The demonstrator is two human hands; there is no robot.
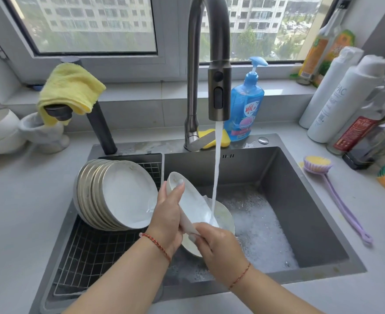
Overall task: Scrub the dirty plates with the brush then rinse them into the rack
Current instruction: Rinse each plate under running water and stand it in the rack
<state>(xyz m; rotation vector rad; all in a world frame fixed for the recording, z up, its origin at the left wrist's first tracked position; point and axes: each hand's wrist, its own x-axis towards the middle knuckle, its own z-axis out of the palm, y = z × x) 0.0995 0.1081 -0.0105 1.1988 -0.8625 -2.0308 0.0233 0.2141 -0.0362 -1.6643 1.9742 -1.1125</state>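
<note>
A white plate (192, 207) is held tilted under the tap stream (216, 168) so suds run off: left hand (167, 214) clasped on its upper rim, right hand (218, 248) on its lower. Rinsed plates (116, 196) lean in the wire rack (89, 252); the brush (336, 196) lies on the worktop (377, 223).

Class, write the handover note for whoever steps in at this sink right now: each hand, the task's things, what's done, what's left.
Left hand and right hand both grip one white plate, tilted under the running tap water.
Another plate lies below it in the soapy sink.
Rinsed plates lean stacked in the rack.
Brush lies on the counter, right of the sink.
Left: finish rinsing, rack it, then do the plate below.
</note>
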